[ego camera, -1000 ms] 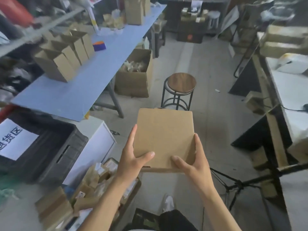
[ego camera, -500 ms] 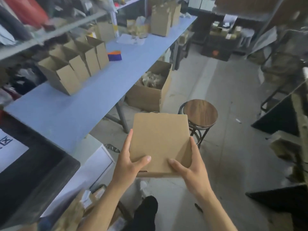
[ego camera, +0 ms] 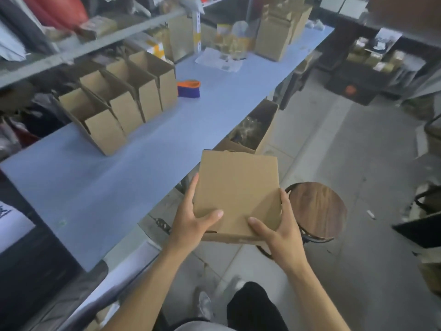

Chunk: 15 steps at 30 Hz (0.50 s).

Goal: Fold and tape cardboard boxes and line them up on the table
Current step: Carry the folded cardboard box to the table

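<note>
At ten o'clock we see four open boxes (ego camera: 119, 96) lined up on the blue table (ego camera: 71, 187). Centre frame, our left hand (ego camera: 191, 220) and right hand (ego camera: 279, 230) grip the flat cardboard box (ego camera: 238, 187), thumbs on top, fingers curled around its side edges. At three o'clock stands a wooden stool (ego camera: 317, 209).

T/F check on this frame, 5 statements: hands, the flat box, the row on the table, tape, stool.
1. Both hands hold the flat cardboard box. True: left hand and right hand grip its near corners.
2. The flat box lies on the blue table. False: it is held in the air past the table's edge.
3. Four open boxes stand in a row on the table. True.
4. The tape dispenser is green. False: orange and blue.
5. The stool has a wooden seat. True.
</note>
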Motion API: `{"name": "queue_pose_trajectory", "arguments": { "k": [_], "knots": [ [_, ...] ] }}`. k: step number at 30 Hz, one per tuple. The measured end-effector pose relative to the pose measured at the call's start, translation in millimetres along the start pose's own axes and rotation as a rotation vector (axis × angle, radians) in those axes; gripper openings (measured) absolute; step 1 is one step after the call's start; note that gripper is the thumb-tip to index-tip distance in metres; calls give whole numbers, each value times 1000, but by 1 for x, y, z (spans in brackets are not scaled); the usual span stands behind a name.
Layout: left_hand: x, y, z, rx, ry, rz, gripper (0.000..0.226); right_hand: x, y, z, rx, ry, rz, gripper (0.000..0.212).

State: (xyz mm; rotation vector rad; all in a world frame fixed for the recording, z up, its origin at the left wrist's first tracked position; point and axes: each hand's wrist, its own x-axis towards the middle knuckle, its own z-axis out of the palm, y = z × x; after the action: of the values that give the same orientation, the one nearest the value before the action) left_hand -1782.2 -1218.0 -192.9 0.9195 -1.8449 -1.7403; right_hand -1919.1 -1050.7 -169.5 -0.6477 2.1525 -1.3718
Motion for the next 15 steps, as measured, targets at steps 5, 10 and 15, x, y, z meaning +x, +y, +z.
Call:
{"name": "queue_pose_trajectory", "arguments": {
  "k": [5, 10, 15],
  "knots": [
    [77, 2, 10, 21, 79, 6, 96, 94, -5, -1, -5, -58, -16, 107],
    [165, 19, 25, 43, 180, 1, 98, 199, -8, -5, 19, -136, -44, 104],
    [230, 41, 31, 32, 328, -24, 98, 298, -36, -4, 66, -246, -104, 90]
  ]
}}
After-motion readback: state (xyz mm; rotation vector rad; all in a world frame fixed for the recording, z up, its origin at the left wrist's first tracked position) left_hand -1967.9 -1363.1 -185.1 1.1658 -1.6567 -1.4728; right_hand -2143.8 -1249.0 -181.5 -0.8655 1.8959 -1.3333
